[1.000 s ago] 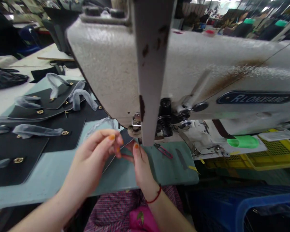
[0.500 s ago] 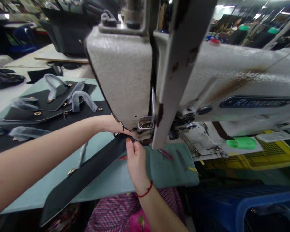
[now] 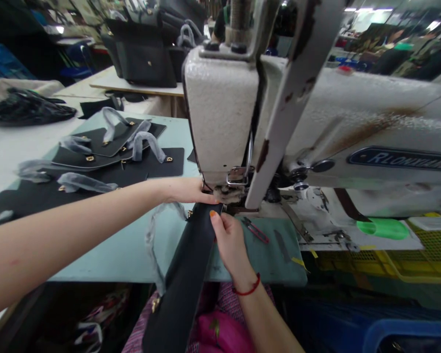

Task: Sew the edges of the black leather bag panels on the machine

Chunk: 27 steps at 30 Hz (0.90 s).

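A big white sewing machine (image 3: 316, 122) fills the right half of the view, with its head hanging over a pale green worktop (image 3: 106, 250). On the left part of the worktop lies a stack of flat black pieces (image 3: 95, 166) with gold fittings and handles wrapped in clear plastic (image 3: 147, 142).

One long black panel (image 3: 191, 274) runs from under the machine head, over the front edge of the worktop, and down toward the person's lap. Its upper end sits just at the presser foot (image 3: 230, 193).

The left hand (image 3: 185, 190) reaches in from the left and rests at the top of the black panel. Its fingertips go under the machine head, so I cannot tell how far they are closed.

The right hand (image 3: 231, 240) is closed on the right edge of the black panel, thumb on top, just before the foot. A red cord (image 3: 247, 289) is around its wrist.

Just beside this hand, on the worktop, lies what seems to be a small thread clipper with a red grip (image 3: 255, 229).
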Motion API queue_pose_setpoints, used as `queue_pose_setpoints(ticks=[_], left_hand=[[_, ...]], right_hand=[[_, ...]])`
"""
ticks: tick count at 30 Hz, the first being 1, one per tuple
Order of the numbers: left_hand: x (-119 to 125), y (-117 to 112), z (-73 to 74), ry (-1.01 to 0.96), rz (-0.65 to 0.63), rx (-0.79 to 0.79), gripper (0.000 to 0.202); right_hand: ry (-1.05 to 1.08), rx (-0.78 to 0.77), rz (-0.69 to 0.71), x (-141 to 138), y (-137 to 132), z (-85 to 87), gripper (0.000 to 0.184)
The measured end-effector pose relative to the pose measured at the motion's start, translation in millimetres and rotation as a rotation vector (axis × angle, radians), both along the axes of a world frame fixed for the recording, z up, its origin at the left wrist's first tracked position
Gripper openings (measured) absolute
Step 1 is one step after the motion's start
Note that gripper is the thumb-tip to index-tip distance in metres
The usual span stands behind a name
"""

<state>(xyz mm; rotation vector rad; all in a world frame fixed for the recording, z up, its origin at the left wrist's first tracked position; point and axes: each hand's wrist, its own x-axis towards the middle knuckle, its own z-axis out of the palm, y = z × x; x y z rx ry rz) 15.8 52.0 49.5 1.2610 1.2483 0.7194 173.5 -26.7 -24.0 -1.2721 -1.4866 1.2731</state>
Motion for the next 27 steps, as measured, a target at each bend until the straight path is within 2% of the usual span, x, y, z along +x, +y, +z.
queue_pose_setpoints(ticks=[3,5,11,13,15,18,20,23,25,27], left_hand=[[-5.7,-2.5,-10.5,0.098,-0.203,-0.044,0.029],[-7.9,-4.0,-14.7,0.178,-0.277,-0.019,0.034],[-7.8,-8.0,-12.0,0.247,-0.313,-0.013,0.037],[-14.7,-6.3,-16.0,0.235,-0.309,0.019,0.035],[-28.4,-5.7,-28.9,0.194,-0.243,0.034,0.034],[-55.6,-16.7,-63.3,0.061,0.045,0.025,0.041],[-69.8,-35.2,-88.8,0.020,0.218,0.053,0.051],[-72.3,-71.4,-116.3,0.029,0.209,0.052,0.066],[-59.5,-90.7,-123.5,-0.014,0.168,0.054,0.069],[-38.9,-99.5,-123.1,-0.046,0.185,0.060,0.073]], right_hand=[[0.007,-0.040,0.101,14.2,2.0,5.0,0.043],[0.013,-0.078,0.151,20.7,2.7,6.8,0.043],[-0.031,-0.116,0.202,33.7,2.4,14.6,0.044],[-0.056,-0.113,0.217,37.6,0.4,17.9,0.044],[-0.064,-0.123,0.227,41.6,-4.0,20.6,0.045],[-0.052,-0.168,0.255,49.2,-15.2,23.5,0.046],[-0.048,-0.203,0.283,55.3,-24.4,24.9,0.046],[-0.070,-0.236,0.321,63.7,-38.8,26.5,0.047],[-0.108,-0.257,0.361,68.0,-47.6,27.2,0.047],[-0.176,-0.260,0.419,73.5,-54.7,29.0,0.048]])
